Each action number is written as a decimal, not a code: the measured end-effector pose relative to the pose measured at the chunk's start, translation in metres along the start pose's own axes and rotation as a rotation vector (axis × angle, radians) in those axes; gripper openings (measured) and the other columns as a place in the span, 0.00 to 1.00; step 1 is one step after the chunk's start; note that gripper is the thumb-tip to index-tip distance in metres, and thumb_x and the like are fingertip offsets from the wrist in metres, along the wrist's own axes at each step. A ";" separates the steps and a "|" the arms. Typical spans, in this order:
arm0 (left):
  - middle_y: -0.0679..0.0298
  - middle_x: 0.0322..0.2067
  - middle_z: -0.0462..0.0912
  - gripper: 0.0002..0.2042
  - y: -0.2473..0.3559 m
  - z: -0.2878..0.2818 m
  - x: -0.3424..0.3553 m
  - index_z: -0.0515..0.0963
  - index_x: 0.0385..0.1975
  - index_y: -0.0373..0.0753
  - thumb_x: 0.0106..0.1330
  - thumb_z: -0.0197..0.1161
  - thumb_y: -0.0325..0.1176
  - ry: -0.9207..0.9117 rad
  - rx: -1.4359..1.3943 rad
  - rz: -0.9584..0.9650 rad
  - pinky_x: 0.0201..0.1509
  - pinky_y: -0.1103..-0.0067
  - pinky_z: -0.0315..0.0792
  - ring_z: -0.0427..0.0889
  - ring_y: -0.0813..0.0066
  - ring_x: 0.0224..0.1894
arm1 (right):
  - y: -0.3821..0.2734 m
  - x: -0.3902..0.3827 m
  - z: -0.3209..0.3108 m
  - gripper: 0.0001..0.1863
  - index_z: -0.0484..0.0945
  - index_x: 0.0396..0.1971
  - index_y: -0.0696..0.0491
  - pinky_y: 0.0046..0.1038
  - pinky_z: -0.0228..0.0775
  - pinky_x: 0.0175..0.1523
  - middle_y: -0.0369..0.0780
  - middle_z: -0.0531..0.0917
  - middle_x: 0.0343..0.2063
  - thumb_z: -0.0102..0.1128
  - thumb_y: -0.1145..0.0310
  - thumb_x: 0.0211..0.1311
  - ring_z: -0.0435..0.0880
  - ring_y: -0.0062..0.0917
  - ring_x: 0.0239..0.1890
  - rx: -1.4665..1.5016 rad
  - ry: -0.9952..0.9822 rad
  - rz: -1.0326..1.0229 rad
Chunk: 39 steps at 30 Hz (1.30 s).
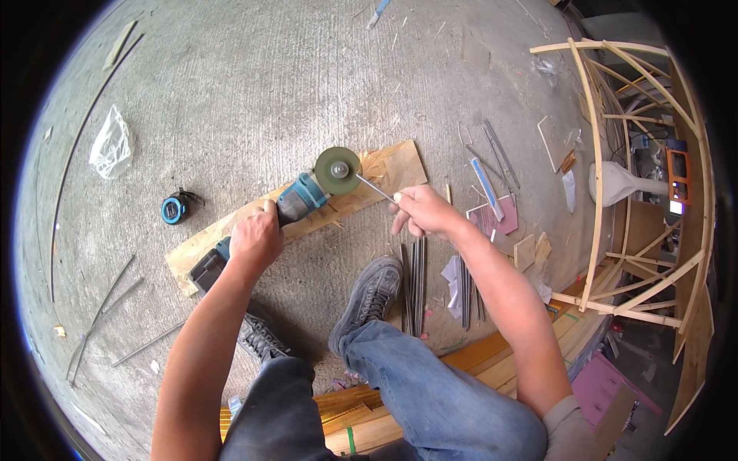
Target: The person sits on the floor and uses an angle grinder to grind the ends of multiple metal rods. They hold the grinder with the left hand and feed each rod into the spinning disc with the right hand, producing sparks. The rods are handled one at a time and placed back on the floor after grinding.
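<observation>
My left hand (257, 237) is wrapped around the body of a teal and black cordless angle grinder (301, 197). On its head sits a round greenish disc (327, 164), facing up. My right hand (423, 211) pinches a thin metal rod (375, 187). The rod's far tip meets or nearly meets the right edge of the disc; I cannot tell whether they touch. Beneath the grinder a wooden board (403, 163) lies slantwise on the concrete floor. The grinder's battery end lies past my left hand, low on the board.
A bundle of metal rods (417, 284) lies by my right shoe (373, 296). A teal tape measure (174, 209) and a clear plastic bag (113, 142) are on the left. Pink board scraps (503, 218) lie right; a wooden frame (592, 177) stands at far right.
</observation>
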<state>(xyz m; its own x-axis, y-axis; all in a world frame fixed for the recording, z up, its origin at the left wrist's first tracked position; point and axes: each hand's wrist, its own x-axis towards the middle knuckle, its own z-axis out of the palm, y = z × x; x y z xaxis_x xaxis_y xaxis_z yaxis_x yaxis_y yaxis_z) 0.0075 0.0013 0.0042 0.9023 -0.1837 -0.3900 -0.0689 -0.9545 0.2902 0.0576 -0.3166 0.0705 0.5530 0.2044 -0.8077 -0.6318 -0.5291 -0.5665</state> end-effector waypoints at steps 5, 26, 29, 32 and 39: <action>0.44 0.35 0.81 0.11 -0.001 0.000 -0.001 0.70 0.41 0.32 0.60 0.55 0.29 0.009 0.004 0.007 0.42 0.61 0.78 0.84 0.47 0.37 | 0.003 -0.001 0.002 0.18 0.72 0.43 0.64 0.17 0.50 0.11 0.51 0.83 0.26 0.40 0.63 0.76 0.64 0.14 0.08 0.222 -0.100 0.085; 0.43 0.34 0.82 0.16 0.004 0.007 0.005 0.66 0.43 0.34 0.61 0.60 0.36 0.014 0.018 0.016 0.43 0.57 0.75 0.82 0.43 0.40 | 0.267 -0.062 0.067 0.21 0.75 0.46 0.55 0.41 0.72 0.50 0.46 0.83 0.41 0.63 0.56 0.60 0.81 0.43 0.46 -0.291 0.788 0.121; 0.43 0.36 0.81 0.16 0.005 0.004 0.003 0.66 0.43 0.34 0.61 0.60 0.36 -0.001 0.025 -0.005 0.44 0.57 0.74 0.81 0.43 0.41 | 0.253 -0.045 0.082 0.17 0.76 0.45 0.55 0.42 0.71 0.51 0.47 0.83 0.40 0.63 0.61 0.60 0.81 0.43 0.47 -0.192 0.829 0.231; 0.43 0.37 0.81 0.16 0.005 0.004 0.002 0.66 0.43 0.34 0.61 0.60 0.36 -0.027 0.039 -0.031 0.45 0.57 0.74 0.81 0.43 0.42 | 0.253 -0.043 0.079 0.14 0.77 0.42 0.55 0.42 0.71 0.51 0.48 0.83 0.39 0.62 0.63 0.60 0.80 0.45 0.46 -0.150 0.780 0.200; 0.44 0.37 0.80 0.17 0.008 0.003 0.005 0.66 0.43 0.34 0.60 0.61 0.36 -0.014 0.034 -0.013 0.45 0.57 0.74 0.81 0.43 0.42 | 0.269 -0.067 0.070 0.10 0.72 0.38 0.58 0.41 0.73 0.44 0.50 0.83 0.32 0.56 0.66 0.64 0.83 0.45 0.37 0.006 0.736 0.067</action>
<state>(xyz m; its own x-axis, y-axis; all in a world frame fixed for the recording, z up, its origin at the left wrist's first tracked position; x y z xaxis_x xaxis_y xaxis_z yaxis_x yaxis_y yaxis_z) 0.0099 -0.0083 0.0023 0.8973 -0.1740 -0.4056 -0.0716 -0.9642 0.2554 -0.1874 -0.4154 -0.0389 0.7333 -0.4347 -0.5228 -0.6786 -0.5161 -0.5227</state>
